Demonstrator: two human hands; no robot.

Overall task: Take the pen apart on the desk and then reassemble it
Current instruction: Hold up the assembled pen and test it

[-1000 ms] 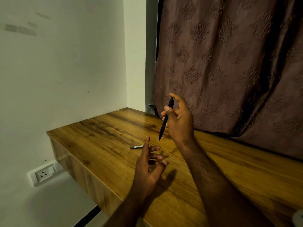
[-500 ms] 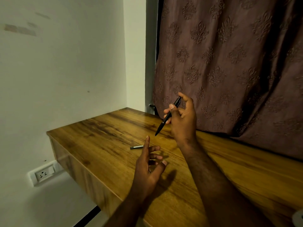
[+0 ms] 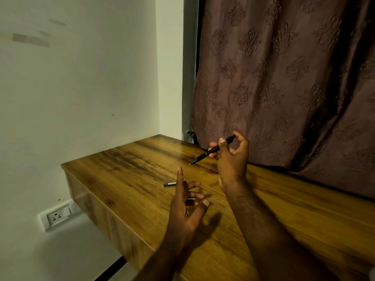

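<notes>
Right grip (image 3: 231, 157) pinches pen (image 3: 211, 150) | left grip (image 3: 186, 207) spread | maybe pen part (image 3: 170, 184) on desk (image 3: 125, 179)

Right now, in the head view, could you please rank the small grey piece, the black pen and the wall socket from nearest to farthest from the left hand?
1. Small grey piece, on the desk beside its fingers.
2. Black pen, in the right hand.
3. Wall socket, far left.

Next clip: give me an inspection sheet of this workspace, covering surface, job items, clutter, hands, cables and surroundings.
Surface: brown wood-grain desk, mostly bare.
Job's things: slim black pen held above the desk, tip toward the left; small grey pen piece lying on the desk.
Clutter: nothing seen.
Hands: right hand grips the pen; left hand open, empty, fingers spread above the desk.
Cables: nothing seen.
Surroundings: white wall with white socket below desk level; brown patterned curtain behind.
</notes>
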